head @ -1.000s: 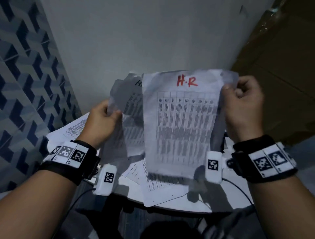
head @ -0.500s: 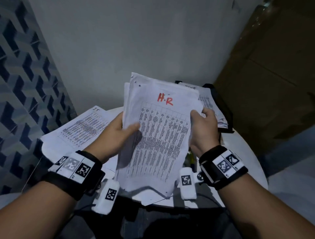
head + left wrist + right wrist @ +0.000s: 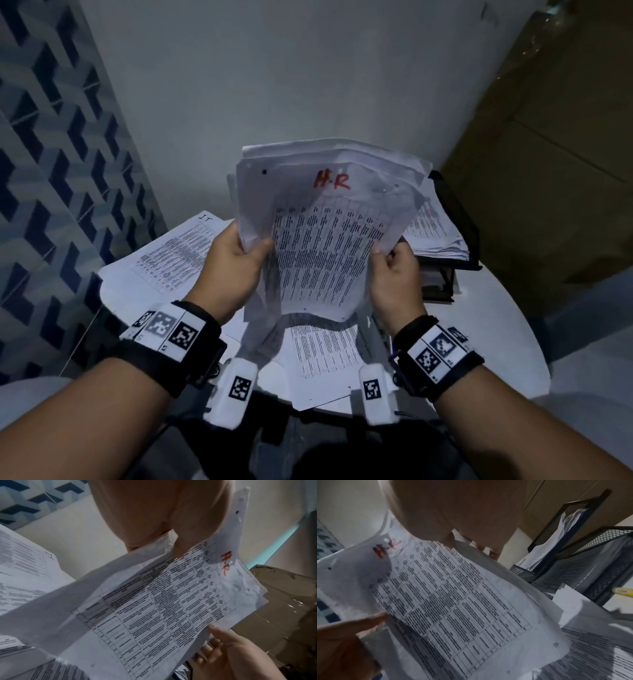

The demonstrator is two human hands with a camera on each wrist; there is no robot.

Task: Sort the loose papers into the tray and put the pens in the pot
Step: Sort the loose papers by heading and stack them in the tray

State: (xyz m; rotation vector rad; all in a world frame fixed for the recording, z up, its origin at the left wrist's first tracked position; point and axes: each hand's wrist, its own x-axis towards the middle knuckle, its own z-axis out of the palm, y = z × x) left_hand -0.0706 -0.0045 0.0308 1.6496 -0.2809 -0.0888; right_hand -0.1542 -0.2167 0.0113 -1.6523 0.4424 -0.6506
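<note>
I hold a stack of printed sheets [image 3: 329, 246] upright above the table, its top page marked "H.R" in red. My left hand [image 3: 239, 260] grips the stack's left edge, thumb on the front. At the right edge my right hand [image 3: 394, 270] pinches it. The same stack [image 3: 154, 608] fills the left wrist view, and in the right wrist view the stack [image 3: 447, 601] bows outward. A black mesh tray [image 3: 448, 240] with papers in it stands at the right rear. More loose sheets [image 3: 325, 356] lie under the stack. A yellow pen [image 3: 623, 591] lies by the tray.
A sheet marked "IT" [image 3: 171, 253] lies on the left of the round white table [image 3: 496, 325]. A patterned tile wall [image 3: 51, 171] runs along the left and a plain wall behind. Brown cardboard [image 3: 548, 137] stands at the right.
My two hands have brought the separate sheets together into one stack and lowered it. The stack now bows between my hands, with their grip lower on its edges.
</note>
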